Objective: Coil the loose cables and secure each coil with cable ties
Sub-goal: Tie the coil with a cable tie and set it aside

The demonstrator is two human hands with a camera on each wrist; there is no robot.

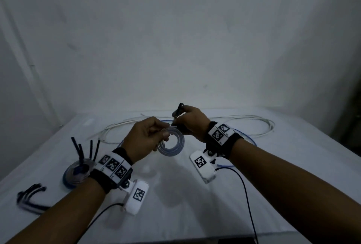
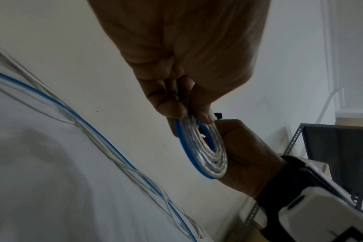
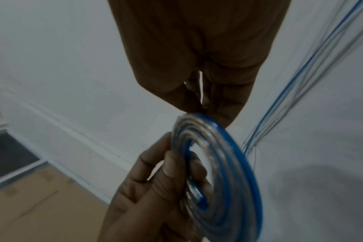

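1. The step in hand looks like the tying of a finished coil: the clear-and-blue cable coil (image 1: 171,143) is held up above the counter (image 1: 195,195), between both hands
2. The left hand (image 1: 145,138) has its thumb and fingers curled on the left rim of the coil, keeping the flat spiral of turns together; the left wrist view shows the fingertips (image 2: 172,109) pinching the turns
3. The right hand (image 1: 190,121) is closed at the top edge of the coil, pinching a black cable tie (image 1: 178,110) whose end sticks up past the fingers; whether the tie is already threaded through its head I cannot tell
4. The next move, as I judge it, calls for drawing the tie snug around all the turns while the left hand keeps them from springing apart
5. Work remains: a loose white cable (image 1: 252,124) and a loose blue cable (image 2: 97,135) lie sprawled across the far counter
6. Near the left edge lie an already tied coil (image 1: 77,173) with black tie ends standing up, and spare black cable ties (image 1: 31,197) for the remaining coils
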